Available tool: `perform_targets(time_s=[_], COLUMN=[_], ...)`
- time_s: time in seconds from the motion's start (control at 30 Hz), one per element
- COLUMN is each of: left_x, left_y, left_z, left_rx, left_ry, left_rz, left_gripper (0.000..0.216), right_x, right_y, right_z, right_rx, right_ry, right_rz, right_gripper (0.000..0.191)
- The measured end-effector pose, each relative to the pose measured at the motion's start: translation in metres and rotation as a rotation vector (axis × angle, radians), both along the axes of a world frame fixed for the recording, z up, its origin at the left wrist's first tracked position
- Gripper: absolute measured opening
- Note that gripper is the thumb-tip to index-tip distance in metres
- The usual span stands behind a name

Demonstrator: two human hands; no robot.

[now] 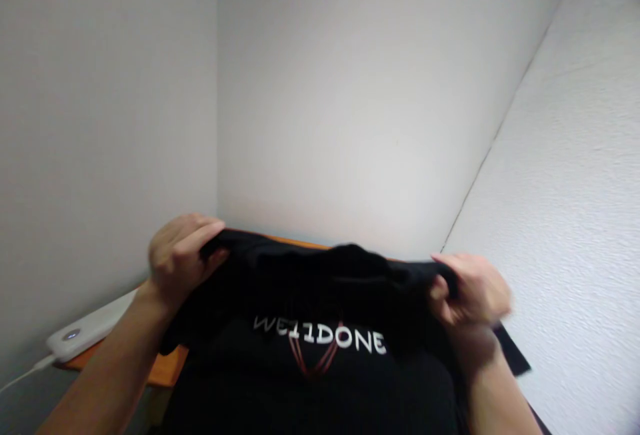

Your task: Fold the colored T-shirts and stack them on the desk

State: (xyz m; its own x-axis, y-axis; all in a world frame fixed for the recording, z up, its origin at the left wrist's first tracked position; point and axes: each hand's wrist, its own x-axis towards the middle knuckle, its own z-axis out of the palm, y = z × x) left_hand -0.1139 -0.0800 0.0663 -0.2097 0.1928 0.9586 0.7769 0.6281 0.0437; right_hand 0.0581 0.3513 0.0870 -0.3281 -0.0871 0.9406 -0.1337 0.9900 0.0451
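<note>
A black T-shirt (310,395) with white lettering and a thin reddish line design is stretched between both hands. Its upper edge is gathered and slightly sagging in the middle. At the left end of that edge, my left hand (185,251) is closed on the cloth, thumb and fingers pinching it. My right hand (473,288) grips the opposite end the same way, a little blurred by motion. The lower part of the shirt runs out of the picture at the bottom.
A white power strip (90,328) with a round button and a cable lies at the lower left on an orange-brown wooden surface (167,368). Pale walls (340,101) meet in a corner behind it. A textured white wall (575,175) stands close on the right.
</note>
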Motion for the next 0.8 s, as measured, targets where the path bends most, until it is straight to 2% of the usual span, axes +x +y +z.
perform_targets(time_s=[0.07,0.1,0.17,0.2,0.27,0.4,0.47,0.53,0.6,0.67,0.73,0.8], left_x=[-0.032,-0.046,-0.069,-0.078,-0.09,-0.107,-0.113,-0.117,-0.118,-0.116,-0.114,-0.114], left_y=[0.035,0.052,0.081,0.092,0.104,0.111,0.11,0.109,0.104,0.098,0.094,0.099], left_z=[0.018,0.02,0.008,-0.005,-0.044,-0.126,-0.155,-0.173,-0.18,-0.175,-0.163,-0.15], left_rx=[-0.143,-0.2,-0.317,-0.38,-0.49,-0.633,-0.686,-0.719,-0.74,-0.767,-0.793,-0.79], left_ry=[0.029,-0.042,-0.269,-0.384,-0.557,-0.791,-0.915,-1.016,-1.076,-1.089,-1.055,-0.986], left_rz=[0.073,0.131,0.216,0.231,0.217,0.186,0.197,0.217,0.227,0.199,0.145,0.101], left_gripper=[0.037,0.037,0.038,0.038,0.037,0.044,0.053,0.063,0.07,0.072,0.066,0.054], right_x=[-0.044,-0.067,-0.107,-0.122,-0.141,-0.154,-0.156,-0.155,-0.149,-0.138,-0.13,-0.132], right_y=[0.0,-0.002,-0.01,-0.015,-0.026,-0.043,-0.047,-0.049,-0.05,-0.051,-0.053,-0.054], right_z=[0.009,0.007,-0.01,-0.025,-0.063,-0.136,-0.16,-0.178,-0.19,-0.194,-0.189,-0.175], right_rx=[0.122,0.136,0.088,0.043,-0.056,-0.158,-0.188,-0.228,-0.245,-0.197,-0.101,-0.038], right_ry=[-0.065,-0.15,-0.325,-0.442,-0.71,-1.043,-1.133,-1.219,-1.255,-1.252,-1.251,-1.242], right_rz=[-0.062,-0.136,-0.271,-0.297,-0.287,-0.222,-0.218,-0.226,-0.259,-0.325,-0.392,-0.414], right_gripper=[0.035,0.037,0.04,0.04,0.04,0.051,0.06,0.07,0.075,0.079,0.079,0.077])
